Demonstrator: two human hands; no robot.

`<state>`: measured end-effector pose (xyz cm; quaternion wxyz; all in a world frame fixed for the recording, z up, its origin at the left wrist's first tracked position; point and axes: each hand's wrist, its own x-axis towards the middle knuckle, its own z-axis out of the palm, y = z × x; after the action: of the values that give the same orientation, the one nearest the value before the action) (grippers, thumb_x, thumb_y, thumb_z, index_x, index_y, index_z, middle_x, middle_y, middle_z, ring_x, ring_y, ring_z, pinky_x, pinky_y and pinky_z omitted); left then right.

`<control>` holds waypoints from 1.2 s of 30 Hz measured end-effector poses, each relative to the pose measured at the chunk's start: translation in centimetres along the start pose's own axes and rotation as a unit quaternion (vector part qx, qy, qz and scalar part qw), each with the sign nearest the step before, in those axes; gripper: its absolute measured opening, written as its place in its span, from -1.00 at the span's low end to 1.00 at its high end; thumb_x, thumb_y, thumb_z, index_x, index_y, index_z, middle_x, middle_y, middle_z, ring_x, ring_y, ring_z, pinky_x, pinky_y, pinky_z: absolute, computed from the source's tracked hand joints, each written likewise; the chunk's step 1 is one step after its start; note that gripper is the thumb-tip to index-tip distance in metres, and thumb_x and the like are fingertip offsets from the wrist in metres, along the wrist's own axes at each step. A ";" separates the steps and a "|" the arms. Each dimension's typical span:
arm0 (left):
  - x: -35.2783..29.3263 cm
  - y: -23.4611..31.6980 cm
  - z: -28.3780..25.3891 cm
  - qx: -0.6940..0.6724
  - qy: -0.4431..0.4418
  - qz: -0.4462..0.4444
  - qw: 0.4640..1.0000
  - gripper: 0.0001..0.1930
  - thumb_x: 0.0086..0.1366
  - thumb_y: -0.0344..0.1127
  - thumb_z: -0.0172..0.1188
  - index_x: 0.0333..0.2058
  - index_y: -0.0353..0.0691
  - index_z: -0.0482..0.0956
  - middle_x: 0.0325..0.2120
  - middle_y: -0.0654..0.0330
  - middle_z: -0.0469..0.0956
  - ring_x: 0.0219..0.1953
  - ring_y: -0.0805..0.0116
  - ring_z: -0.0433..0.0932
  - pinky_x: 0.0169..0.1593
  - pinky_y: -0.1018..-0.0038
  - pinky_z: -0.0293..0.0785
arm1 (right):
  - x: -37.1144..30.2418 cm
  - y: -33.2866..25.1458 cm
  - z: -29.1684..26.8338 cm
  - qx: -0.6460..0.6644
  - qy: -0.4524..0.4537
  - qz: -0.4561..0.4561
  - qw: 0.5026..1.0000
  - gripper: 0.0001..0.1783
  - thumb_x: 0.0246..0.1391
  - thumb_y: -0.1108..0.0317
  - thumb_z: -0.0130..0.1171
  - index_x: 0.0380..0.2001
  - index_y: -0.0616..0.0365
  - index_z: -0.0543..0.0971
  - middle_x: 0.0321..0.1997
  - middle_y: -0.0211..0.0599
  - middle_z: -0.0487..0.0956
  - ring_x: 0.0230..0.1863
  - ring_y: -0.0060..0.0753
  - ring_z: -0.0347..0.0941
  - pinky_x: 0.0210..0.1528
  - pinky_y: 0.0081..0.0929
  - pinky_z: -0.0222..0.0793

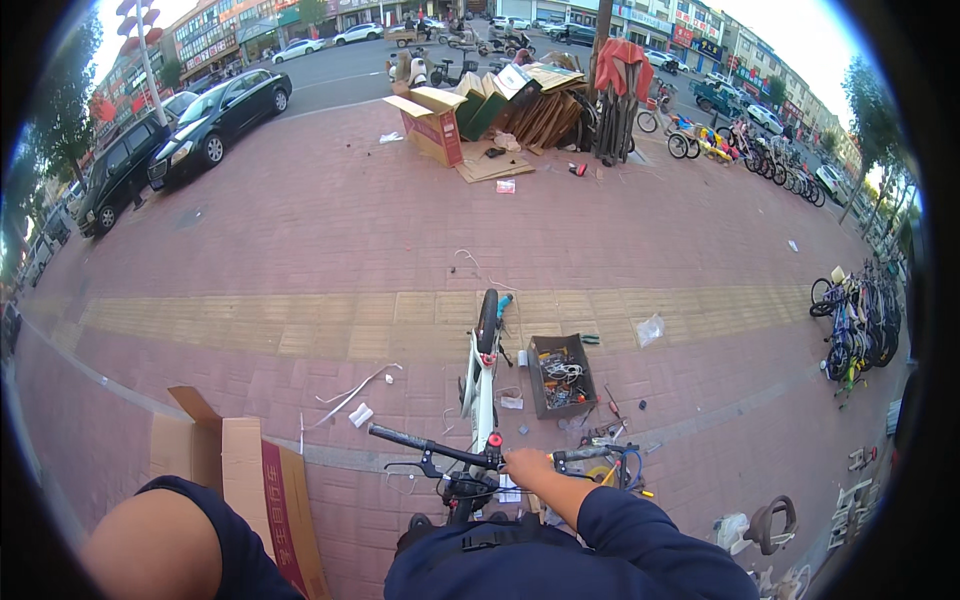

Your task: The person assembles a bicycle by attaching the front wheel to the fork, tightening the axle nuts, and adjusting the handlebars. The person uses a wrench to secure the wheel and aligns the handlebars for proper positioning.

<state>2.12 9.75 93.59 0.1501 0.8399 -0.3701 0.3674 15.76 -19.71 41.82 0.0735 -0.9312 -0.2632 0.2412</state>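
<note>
A bicycle with a white frame (482, 405) stands in front of me, its black handlebar (425, 441) nearest to my body. My right hand (528, 467) is closed round the bar just right of the stem, which carries a red round cap (495, 440). Black cables and a brake lever (405, 466) show on the bar's left side. Of my left arm, only blurred bare skin and a dark blue sleeve show at the lower left; the left hand is outside the picture. Right of the frame sits a dark box (546, 408) full of tools and wires.
An open cardboard box (243, 470) stands at my left. Loose tools (612, 425) and a clear plastic bag (650, 329) lie on the paving at right. Parked bicycles (860, 320) line the right side. Farther off are a cardboard pile (545, 115) and a black car (225, 115).
</note>
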 end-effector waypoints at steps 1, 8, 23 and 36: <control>-0.2 -0.7 0.6 -0.011 0.008 0.000 1.000 -0.57 0.44 -0.24 0.21 0.18 -0.34 0.53 0.04 0.01 0.65 0.12 0.15 0.62 0.24 0.27 0.49 | -0.2 0.7 -0.2 0.001 0.001 0.013 1.000 -0.59 0.17 -0.06 0.31 -0.18 0.05 0.68 -0.24 0.02 0.71 -0.13 0.17 0.67 -0.13 0.12 0.55; 2.3 0.0 2.6 0.008 -0.007 -0.025 1.000 -0.58 0.43 -0.23 0.22 0.16 -0.34 0.54 0.03 0.01 0.66 0.11 0.14 0.62 0.24 0.27 0.49 | 1.8 -1.5 1.4 0.031 0.027 -0.023 0.999 -0.61 0.18 -0.02 0.30 -0.18 0.09 0.67 -0.22 -0.04 0.72 -0.11 0.11 0.68 -0.11 0.07 0.56; 4.7 -4.9 8.8 -0.122 0.012 0.059 0.991 -0.59 0.42 -0.21 0.23 0.13 -0.34 0.57 0.00 0.01 0.67 0.09 0.14 0.63 0.23 0.27 0.49 | 1.1 -2.3 0.4 0.044 0.030 0.044 0.998 -0.77 0.09 0.28 0.21 -0.23 0.08 0.73 -0.21 -0.05 0.73 -0.14 0.10 0.70 -0.13 0.05 0.61; 3.8 -7.4 7.0 -0.147 0.012 0.113 0.983 -0.60 0.41 -0.19 0.24 0.10 -0.33 0.60 -0.02 0.01 0.68 0.08 0.14 0.63 0.22 0.28 0.49 | 3.3 -3.6 1.9 0.038 0.016 0.042 0.998 -0.76 0.10 0.24 0.16 -0.28 0.04 0.75 -0.26 -0.05 0.73 -0.19 0.07 0.71 -0.15 0.05 0.59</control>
<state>12.82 9.16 91.76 0.2342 0.7571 -0.5108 0.3331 15.66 -14.85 39.73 0.1028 -0.9416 -0.2136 0.2392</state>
